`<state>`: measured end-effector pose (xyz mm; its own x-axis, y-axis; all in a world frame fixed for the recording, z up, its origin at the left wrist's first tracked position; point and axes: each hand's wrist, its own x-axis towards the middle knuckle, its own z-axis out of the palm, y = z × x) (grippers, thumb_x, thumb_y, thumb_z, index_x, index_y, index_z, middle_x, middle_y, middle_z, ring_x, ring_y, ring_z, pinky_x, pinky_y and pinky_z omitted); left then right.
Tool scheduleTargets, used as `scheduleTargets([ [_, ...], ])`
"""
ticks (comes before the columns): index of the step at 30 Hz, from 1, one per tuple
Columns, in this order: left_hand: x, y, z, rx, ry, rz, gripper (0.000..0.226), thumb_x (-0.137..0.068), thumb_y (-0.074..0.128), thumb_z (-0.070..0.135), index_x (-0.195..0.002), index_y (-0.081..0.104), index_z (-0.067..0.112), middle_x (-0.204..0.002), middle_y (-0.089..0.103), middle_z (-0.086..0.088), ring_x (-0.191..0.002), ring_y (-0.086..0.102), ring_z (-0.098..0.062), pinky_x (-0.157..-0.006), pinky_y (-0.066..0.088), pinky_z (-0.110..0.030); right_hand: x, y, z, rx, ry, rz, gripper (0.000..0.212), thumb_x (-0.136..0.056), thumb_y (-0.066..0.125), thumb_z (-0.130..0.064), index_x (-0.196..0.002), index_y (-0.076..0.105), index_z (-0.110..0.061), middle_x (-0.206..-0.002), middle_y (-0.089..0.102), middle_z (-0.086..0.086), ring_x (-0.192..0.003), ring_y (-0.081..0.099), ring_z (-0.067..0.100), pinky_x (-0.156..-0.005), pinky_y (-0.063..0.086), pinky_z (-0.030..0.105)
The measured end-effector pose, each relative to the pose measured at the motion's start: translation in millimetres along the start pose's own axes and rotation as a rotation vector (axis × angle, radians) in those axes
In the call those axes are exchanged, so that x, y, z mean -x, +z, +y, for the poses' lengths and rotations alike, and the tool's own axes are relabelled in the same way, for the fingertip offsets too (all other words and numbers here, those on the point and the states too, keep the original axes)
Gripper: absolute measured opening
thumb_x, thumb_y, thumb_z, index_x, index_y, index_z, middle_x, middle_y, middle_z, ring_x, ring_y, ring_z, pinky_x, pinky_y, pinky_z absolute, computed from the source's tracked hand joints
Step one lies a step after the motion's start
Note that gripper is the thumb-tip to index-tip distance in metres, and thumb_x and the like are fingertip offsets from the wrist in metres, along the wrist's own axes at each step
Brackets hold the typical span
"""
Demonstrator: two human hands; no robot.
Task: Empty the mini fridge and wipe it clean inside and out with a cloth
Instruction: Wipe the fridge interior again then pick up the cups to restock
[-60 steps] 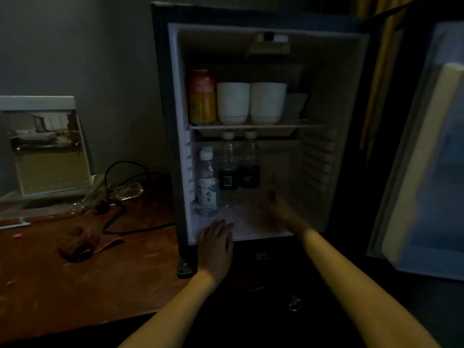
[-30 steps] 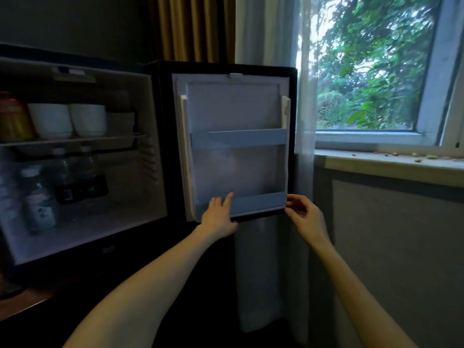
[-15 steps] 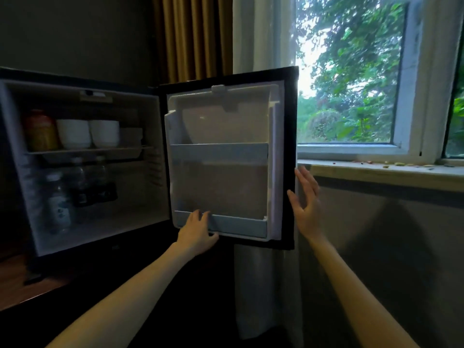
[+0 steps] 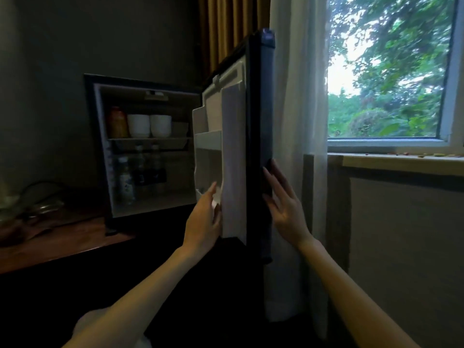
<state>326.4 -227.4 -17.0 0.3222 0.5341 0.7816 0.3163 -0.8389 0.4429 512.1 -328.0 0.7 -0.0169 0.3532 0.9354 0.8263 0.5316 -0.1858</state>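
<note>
Fingers (image 4: pixel 272 182) of the right hand (image 4: pixel 283 209) lie straight and slightly spread, flat against the dark outer face of the fridge door (image 4: pixel 256 146), while the left hand (image 4: pixel 204 219) reaches to the door's white inner liner (image 4: pixel 233 159), its fingers (image 4: pixel 211 194) straight and close together at the lower door shelf; whether they hook its lip I cannot tell. The door stands edge-on between the 2 hands, just beside the pale sheer curtain (image 4: pixel 296 96). The step looks like checking or steadying the door, and it would go best with light, even pressure from both sides, so the hinge is not forced and the door does not swing into the curtain. The mini fridge (image 4: pixel 98 151) sits open on the wooden desk (image 4: pixel 62 237) to the left, not yet emptied: 1 orange can (image 4: pixel 117 123) and 2 white cups (image 4: pixel 149 125) on the upper shelf, 3 clear bottles (image 4: pixel 140 169) below. Neither hand holds a cloth. The liner is smooth moulded plastic with ridged shelf rails that should wipe easily but trap dirt in corners; the black shell looks matte and likely to show smears.
</note>
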Motion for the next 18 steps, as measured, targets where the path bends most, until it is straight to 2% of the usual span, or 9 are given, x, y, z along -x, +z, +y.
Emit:
scheduleTargets([
  [2, 8.6, -16.6, 9.3, 0.037, 0.118, 0.173, 0.055, -0.098, 0.052, 0.015, -0.149, 0.030, 0.013, -0.146, 0.041, 0.000, -0.131, 0.044, -0.011, -0.102, 0.039, -0.015, -0.7, 18.5, -13.2, -0.032, -0.036, -0.047, 0.067, -0.090, 0.056, 0.005, -0.149, 0.033, -0.016, -0.162, 0.011, -0.001, -0.147, 0.021, 0.016, -0.115, 0.032, 0.030],
  [3, 11.3, -25.2, 13.2, 0.021, 0.193, 0.231, 0.053, -0.098, 0.050, 0.015, -0.148, 0.031, 0.009, -0.147, 0.039, -0.002, -0.134, 0.042, -0.012, -0.105, 0.038, -0.018, -2.6, 28.5, -19.4, -0.047, -0.066, -0.064, 0.069, -0.089, 0.058, 0.007, -0.149, 0.033, -0.015, -0.162, 0.009, 0.000, -0.147, 0.023, 0.018, -0.114, 0.034, 0.035],
  [5, 15.9, -41.8, 18.7, -0.029, 0.308, 0.274, 0.051, -0.099, 0.043, 0.018, -0.147, 0.033, 0.005, -0.150, 0.035, -0.006, -0.139, 0.036, -0.014, -0.111, 0.035, -0.026, -7.9, 49.7, -31.9, -0.077, -0.136, -0.092, 0.068, -0.089, 0.059, 0.005, -0.149, 0.032, -0.011, -0.162, 0.008, 0.003, -0.146, 0.024, 0.025, -0.114, 0.035, 0.044],
  [7, 19.6, -56.0, 18.6, -0.063, 0.333, 0.275, 0.050, -0.100, 0.039, 0.020, -0.147, 0.034, 0.005, -0.152, 0.033, -0.006, -0.142, 0.033, -0.015, -0.114, 0.033, -0.030, -14.8, 73.6, -44.5, -0.097, -0.190, -0.107, 0.068, -0.091, 0.058, 0.000, -0.150, 0.027, -0.010, -0.163, 0.007, 0.004, -0.148, 0.019, 0.026, -0.115, 0.031, 0.047],
  [9, 23.1, -69.5, 10.6, -0.071, 0.278, 0.285, 0.050, -0.101, 0.038, 0.021, -0.148, 0.033, 0.007, -0.154, 0.030, -0.004, -0.143, 0.031, -0.014, -0.114, 0.031, -0.025, -21.6, 101.0, -58.0, -0.137, -0.198, -0.117, 0.070, -0.094, 0.055, -0.008, -0.153, 0.017, -0.010, -0.163, 0.004, 0.001, -0.148, 0.016, 0.023, -0.117, 0.029, 0.039],
  [11, 25.0, -83.2, -5.4, -0.081, 0.197, 0.311, 0.052, -0.100, 0.037, 0.024, -0.149, 0.031, 0.009, -0.157, 0.026, -0.001, -0.144, 0.027, -0.011, -0.114, 0.027, -0.018, -28.6, 129.8, -70.9, -0.187, -0.167, -0.140, 0.077, -0.095, 0.055, -0.015, -0.154, 0.006, -0.008, -0.163, 0.000, -0.002, -0.148, 0.015, 0.015, -0.116, 0.026, 0.023],
  [13, 25.2, -96.4, -24.7, -0.113, 0.121, 0.323, 0.054, -0.100, 0.035, 0.031, -0.150, 0.029, 0.013, -0.159, 0.022, 0.001, -0.145, 0.022, -0.006, -0.114, 0.022, -0.014, -37.5, 157.2, -81.2, -0.224, -0.164, -0.167, 0.079, -0.096, 0.056, -0.016, -0.153, 0.004, -0.004, -0.163, 0.000, 0.002, -0.148, 0.013, 0.011, -0.114, 0.023, 0.014],
  [16, 18.4, -113.8, -53.3, -0.126, -0.002, 0.334, 0.057, -0.099, 0.038, 0.037, -0.151, 0.025, 0.018, -0.160, 0.016, 0.007, -0.145, 0.015, 0.002, -0.115, 0.018, -0.013, -53.1, 196.7, -86.9, -0.229, -0.239, -0.201, 0.073, -0.095, 0.057, -0.012, -0.152, 0.013, -0.003, -0.163, 0.004, 0.006, -0.149, 0.014, 0.017, -0.117, 0.025, 0.025],
  [18, 10.7, -122.4, -71.3, -0.091, -0.089, 0.356, 0.060, -0.098, 0.048, 0.028, -0.152, 0.023, 0.021, -0.160, 0.015, 0.010, -0.144, 0.014, 0.004, -0.117, 0.020, -0.020, -64.7, 221.4, -86.4, -0.209, -0.280, -0.235, 0.074, -0.092, 0.060, -0.008, -0.152, 0.017, -0.005, -0.163, 0.005, 0.006, -0.149, 0.012, 0.019, -0.118, 0.026, 0.036],
])
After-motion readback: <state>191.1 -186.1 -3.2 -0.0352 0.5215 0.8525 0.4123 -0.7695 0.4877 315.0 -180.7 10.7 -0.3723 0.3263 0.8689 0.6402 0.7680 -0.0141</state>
